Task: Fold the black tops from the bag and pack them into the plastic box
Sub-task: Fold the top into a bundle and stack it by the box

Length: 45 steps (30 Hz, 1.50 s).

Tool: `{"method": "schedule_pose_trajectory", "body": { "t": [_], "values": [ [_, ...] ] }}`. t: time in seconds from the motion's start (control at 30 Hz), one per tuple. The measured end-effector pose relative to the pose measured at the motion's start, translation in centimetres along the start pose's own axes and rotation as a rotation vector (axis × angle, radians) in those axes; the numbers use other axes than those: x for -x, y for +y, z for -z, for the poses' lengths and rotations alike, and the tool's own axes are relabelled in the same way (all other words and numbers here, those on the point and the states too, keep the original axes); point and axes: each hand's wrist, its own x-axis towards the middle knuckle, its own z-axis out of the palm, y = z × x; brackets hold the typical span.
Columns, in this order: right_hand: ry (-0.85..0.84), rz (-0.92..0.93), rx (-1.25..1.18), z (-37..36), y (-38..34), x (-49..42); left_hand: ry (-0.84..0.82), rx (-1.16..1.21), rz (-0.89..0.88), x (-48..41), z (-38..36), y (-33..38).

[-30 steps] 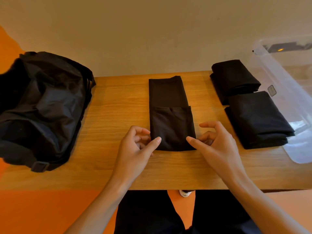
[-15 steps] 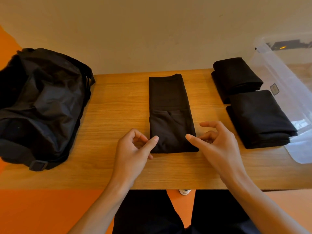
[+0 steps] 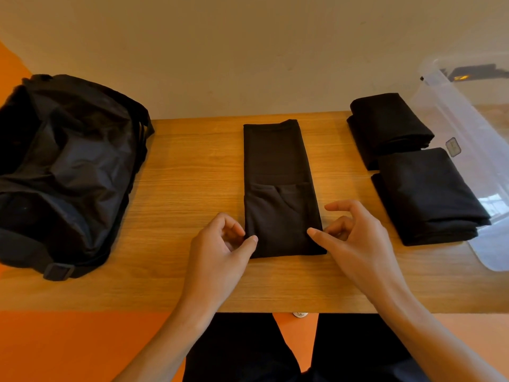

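plastic box (image 3: 451,106) cut off right of right hand (image 3: 355,244); bag (image 3: 63,166) clipped left of left hand (image 3: 217,252); box label (image 3: 453,146) unreadable.

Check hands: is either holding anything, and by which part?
Left hand seems to pinch the top at its near-left corner. Right hand: thumb touches the near-right edge; grip cannot be told.

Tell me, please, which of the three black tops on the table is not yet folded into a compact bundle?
The middle top, a long narrow strip; the far-right top and near-right top by the plastic box are compact bundles.
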Motion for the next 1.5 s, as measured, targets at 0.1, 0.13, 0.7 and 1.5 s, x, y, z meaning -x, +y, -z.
{"method": "schedule_pose_trajectory", "body": {
  "t": [0.1,0.13,0.7,1.5],
  "values": [
    [0.057,0.039,0.189,0.0,-0.4,0.1,0.141,-0.176,-0.246,-0.2,0.1,0.3],
    [0.143,0.142,0.329,-0.2,-0.6,0.2,0.175,-0.243,-0.362,-0.4,0.1,0.6],
    [-0.186,0.304,0.869,-2.2,-0.1,-2.3,-0.303,-0.859,-0.493,-5.4,0.1,-2.2],
    [0.072,0.171,0.317,-2.5,-7.3,-14.5,-0.099,-0.228,-0.15,-17.4,-1.5,4.3]
  ]
}}
